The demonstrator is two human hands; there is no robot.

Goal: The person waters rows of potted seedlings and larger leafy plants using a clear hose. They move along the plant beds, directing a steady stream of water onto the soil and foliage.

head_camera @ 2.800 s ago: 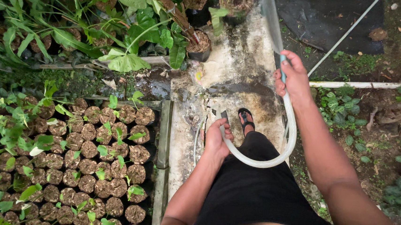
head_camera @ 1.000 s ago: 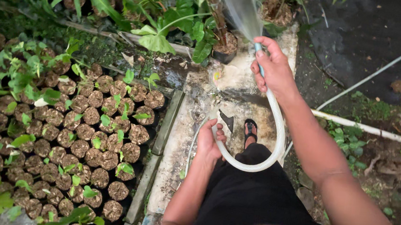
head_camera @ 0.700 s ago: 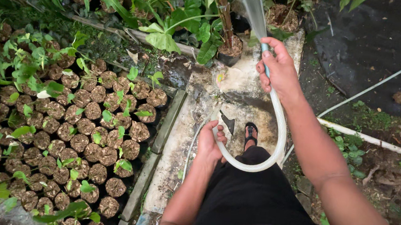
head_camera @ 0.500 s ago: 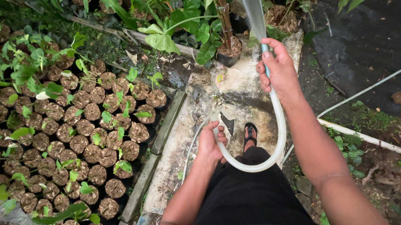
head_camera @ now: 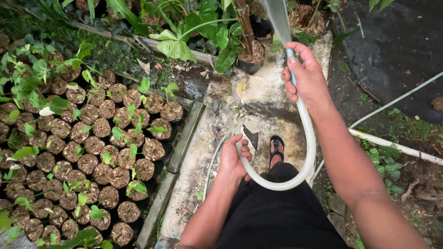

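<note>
Nearest to me, black shorts [head_camera: 277, 222] fill the lower middle of the view, and both of my forearms reach out past them. My left hand [head_camera: 233, 159] is closed around the white hose [head_camera: 306, 141] where it comes up from the ground on the near side, fingers curled over it. From there the hose loops right, in front of the shorts, and climbs to my right hand [head_camera: 307, 78], which grips it just behind the blue nozzle end [head_camera: 290, 55], thumb on top. A flat fan of water [head_camera: 275, 11] leaves that end and heads away towards the far plants.

Just beyond the loop, a foot in a black sandal [head_camera: 276, 148] stands on a wet, stained concrete slab [head_camera: 265, 94]. As I judge it, that slab looks slick, so a shifted step could slide.

To the left of the slab, past a low border of grey blocks [head_camera: 183, 137], sit packed rows of small seedling bags [head_camera: 100, 147] filled with soil, many with young green leaves. A hard jet swung low over them could wash soil out or flatten the sprouts.

To the right, a thin white pipe [head_camera: 407, 150] lies across the dirt; the hose loop hangs close to the leg, and I think it could snag there or kink at the bend.

Farthest off, a potted plant with a woody stem [head_camera: 248, 53] stands at the slab's far edge, near the spray, among broad green leaves [head_camera: 177, 46].
</note>
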